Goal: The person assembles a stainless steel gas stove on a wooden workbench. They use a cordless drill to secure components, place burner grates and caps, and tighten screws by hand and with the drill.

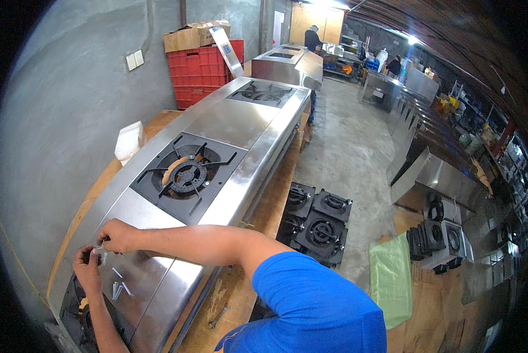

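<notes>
Over the steel top of a long stove [158, 267], my two hands meet close together. The fingers of my left hand [88, 269] are pinched around a small silvery bolt [100, 249]. My right hand [118, 236] comes across from the right, its fingertips closed at the bolt's other end; whether they also hold a nut or washer is too small to tell. Several loose bolts [118, 289] lie on the steel beside my left wrist. Beyond my right hand sits a black burner [187, 176] with its grate; another burner [75, 309] is partly hidden behind my left forearm.
Black burner units [321, 230] stand on the floor to the right, near a green sheet [391, 282]. A wrench [218, 317] lies on the wooden board below the stove's edge. White foam [130, 142] and red crates [198, 75] are along the wall. A person [312, 38] stands far off.
</notes>
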### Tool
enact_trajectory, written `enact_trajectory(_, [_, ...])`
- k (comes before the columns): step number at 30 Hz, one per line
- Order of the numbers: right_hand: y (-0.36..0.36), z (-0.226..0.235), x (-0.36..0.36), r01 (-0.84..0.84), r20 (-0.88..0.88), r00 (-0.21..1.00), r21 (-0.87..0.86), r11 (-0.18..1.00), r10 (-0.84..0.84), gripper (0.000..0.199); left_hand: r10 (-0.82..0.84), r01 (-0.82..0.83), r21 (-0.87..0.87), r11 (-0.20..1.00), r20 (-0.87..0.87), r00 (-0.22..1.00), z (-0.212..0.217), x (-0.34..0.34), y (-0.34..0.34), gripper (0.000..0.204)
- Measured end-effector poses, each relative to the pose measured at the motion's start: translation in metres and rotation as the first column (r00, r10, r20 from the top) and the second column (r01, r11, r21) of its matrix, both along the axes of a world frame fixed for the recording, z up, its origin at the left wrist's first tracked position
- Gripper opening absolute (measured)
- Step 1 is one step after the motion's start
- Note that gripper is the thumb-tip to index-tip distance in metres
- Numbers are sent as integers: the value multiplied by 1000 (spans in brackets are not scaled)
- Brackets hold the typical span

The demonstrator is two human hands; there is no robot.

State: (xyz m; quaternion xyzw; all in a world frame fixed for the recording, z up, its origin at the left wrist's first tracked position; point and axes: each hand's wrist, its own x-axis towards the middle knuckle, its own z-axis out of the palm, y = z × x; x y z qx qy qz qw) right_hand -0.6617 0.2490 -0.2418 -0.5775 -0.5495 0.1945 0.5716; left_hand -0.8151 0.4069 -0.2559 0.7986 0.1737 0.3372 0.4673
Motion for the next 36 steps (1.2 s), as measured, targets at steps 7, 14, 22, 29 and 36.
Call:
enact_trajectory(7, [-1, 2, -4, -28, -88, 996, 10, 1000, 29, 21, -35, 36, -100, 994, 8, 999, -4, -1, 6, 17])
enact_trajectory(14, [-2, 3, -3, -2, -17, 1000, -29, 1000, 2, 21, -29, 28, -63, 998, -8, 1000, 0, 0, -3, 15])
enact_trajectory(22, [2, -2, -9, 76, 31, 996, 91, 993, -79, 12, 5, 6, -352, 936, 30, 1000, 7, 3, -32, 21])
enact_trajectory(29, [-6, 9, -9, -224, -307, 924, 50, 973, 228, 12, -247, 281, -469, 837, 134, 960, 18, -6, -27, 31])
enact_trajectory(36, [-6, 10, -12, -256, -304, 916, 61, 965, 263, 16, -312, 344, -519, 782, 151, 938, 17, -12, -22, 37])
